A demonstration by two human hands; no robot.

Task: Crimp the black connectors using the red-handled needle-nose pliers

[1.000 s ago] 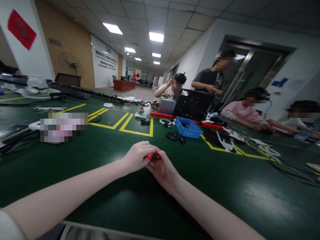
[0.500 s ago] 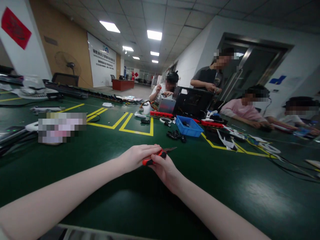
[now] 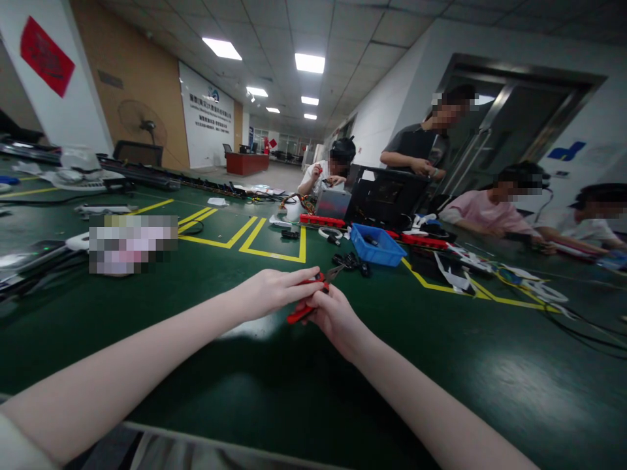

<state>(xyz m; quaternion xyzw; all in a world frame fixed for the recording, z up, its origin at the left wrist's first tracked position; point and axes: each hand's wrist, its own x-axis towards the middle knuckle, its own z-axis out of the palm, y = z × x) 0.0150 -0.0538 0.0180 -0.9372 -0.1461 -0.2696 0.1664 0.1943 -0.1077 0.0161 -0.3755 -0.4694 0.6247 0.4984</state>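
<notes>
Red-handled pliers [image 3: 319, 284] with long, pointed grey jaws are between my two hands above the table. Their handles are spread and the jaws point away, up and to the right, seemingly slightly parted. My right hand [image 3: 336, 316] is closed around the lower handle, thumb on top near the pivot. My left hand [image 3: 272, 290] comes from the left with its fingers nearly straight, holding the upper handle. Part of both handles is hidden behind the fingers. Just beyond the jaw tips lie black cable connectors [image 3: 351, 262].
On the green table [image 3: 235, 391] are a blue bin [image 3: 376, 247], red power strips [image 3: 426, 241], a black computer case [image 3: 386, 196] and a metal box [image 3: 333, 203]. A blurred-out device [image 3: 132, 245] lies left; loose cables [image 3: 533, 287] lie right. Several people are around the far side.
The pliers' handles have spread apart, and the jaws now point more steeply upward. My left fingers have lifted with the upper handle. The view has shifted slightly left.
</notes>
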